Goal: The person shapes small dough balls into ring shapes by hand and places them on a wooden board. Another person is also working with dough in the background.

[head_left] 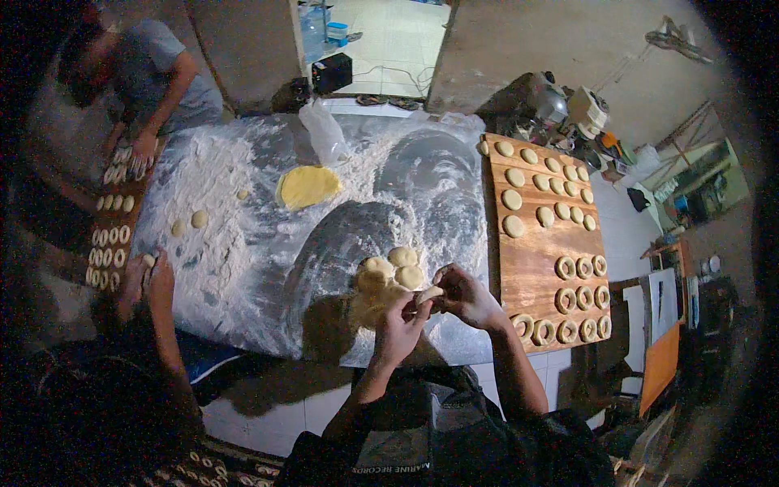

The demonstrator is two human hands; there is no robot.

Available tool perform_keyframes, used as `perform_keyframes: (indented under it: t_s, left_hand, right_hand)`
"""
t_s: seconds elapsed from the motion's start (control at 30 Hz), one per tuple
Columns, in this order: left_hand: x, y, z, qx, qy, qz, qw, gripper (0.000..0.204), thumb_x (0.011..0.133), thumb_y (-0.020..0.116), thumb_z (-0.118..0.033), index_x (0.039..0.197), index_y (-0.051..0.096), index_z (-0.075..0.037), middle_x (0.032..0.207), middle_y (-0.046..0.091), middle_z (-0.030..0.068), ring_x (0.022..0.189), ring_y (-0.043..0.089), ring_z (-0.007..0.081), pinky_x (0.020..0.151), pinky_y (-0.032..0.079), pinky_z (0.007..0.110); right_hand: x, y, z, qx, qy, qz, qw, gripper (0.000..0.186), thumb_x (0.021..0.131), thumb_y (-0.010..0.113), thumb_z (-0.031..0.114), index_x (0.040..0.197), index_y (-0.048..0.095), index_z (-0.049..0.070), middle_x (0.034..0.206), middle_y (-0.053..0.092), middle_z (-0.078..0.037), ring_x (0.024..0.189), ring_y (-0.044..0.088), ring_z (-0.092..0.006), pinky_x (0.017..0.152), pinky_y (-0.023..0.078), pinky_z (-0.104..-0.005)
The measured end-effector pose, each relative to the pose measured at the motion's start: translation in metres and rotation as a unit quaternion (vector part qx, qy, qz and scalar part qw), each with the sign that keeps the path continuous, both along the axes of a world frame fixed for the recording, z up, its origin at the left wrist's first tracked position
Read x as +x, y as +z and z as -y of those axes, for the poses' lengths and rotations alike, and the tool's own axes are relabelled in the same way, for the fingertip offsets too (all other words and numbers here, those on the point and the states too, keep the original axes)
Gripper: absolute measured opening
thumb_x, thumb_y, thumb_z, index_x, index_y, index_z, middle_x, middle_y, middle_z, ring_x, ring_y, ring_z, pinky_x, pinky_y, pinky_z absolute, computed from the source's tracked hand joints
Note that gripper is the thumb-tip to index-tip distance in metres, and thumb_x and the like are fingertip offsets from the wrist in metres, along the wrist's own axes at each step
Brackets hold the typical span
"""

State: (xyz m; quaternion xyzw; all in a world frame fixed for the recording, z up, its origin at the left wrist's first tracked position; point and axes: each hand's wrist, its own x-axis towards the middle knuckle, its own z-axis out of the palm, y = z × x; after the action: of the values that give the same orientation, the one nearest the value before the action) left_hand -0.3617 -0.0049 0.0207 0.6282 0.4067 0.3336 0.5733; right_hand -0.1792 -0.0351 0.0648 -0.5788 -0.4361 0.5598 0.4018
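Observation:
Both of my hands are over the near edge of the floured table, pinching one small piece of dough (429,295) between them. My left hand (399,329) has its thumb and fingers closed on the dough's left side. From the right, my right hand (472,302) grips the same piece with bent fingers. Its exact shape is partly hidden by my fingertips. Just beyond my hands lies a small cluster of round, flattened dough pieces (403,257), some touching one another.
On the right, a wooden board (527,268) bears rows of dough rounds (512,200) and dough rings (565,299). A yellow dough slab (308,187) and a clear plastic bag (323,132) sit mid-table. At left, two people work beside another board (111,219) of dough rings.

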Motion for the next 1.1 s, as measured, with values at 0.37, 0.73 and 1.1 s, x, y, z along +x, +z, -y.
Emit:
perform_keyframes:
  t_s: [0.37,0.73,1.1]
  left_hand:
    - [0.016,-0.004,-0.004,0.08,0.094,0.116,0.986,0.049,0.082,0.064,-0.006,0.127,0.046,-0.006,0.108,0.061,0.0112,0.11,0.051,0.0224,0.095,0.044,0.037]
    - [0.052,-0.005,0.022,-0.099,0.122,0.264,0.952,0.031,0.095,0.051,-0.022,0.115,0.044,0.001,0.101,0.05,0.0118,0.082,0.051,0.0212,0.074,0.044,0.034]
    - [0.18,0.035,0.07,0.125,0.055,0.078,0.987,0.03,0.101,0.038,-0.029,0.106,0.049,-0.002,0.097,0.047,0.0051,0.077,0.046,0.0143,0.076,0.039,0.029]
  right_hand:
    - [-0.031,-0.006,-0.009,0.088,-0.015,-0.036,0.995,0.046,0.085,0.066,0.01,0.127,0.05,0.005,0.106,0.058,-0.01,0.097,0.058,-0.0204,0.084,0.049,-0.0354]
    - [-0.001,0.026,0.027,0.116,-0.075,0.123,0.983,0.036,0.1,0.044,0.028,0.131,0.043,0.01,0.078,0.059,-0.007,0.073,0.058,-0.0187,0.071,0.047,-0.0327]
    - [0.099,0.04,0.099,0.165,-0.152,-0.09,0.97,0.048,0.094,0.05,0.05,0.121,0.041,0.012,0.078,0.058,-0.011,0.062,0.06,-0.0224,0.061,0.05,-0.0335]
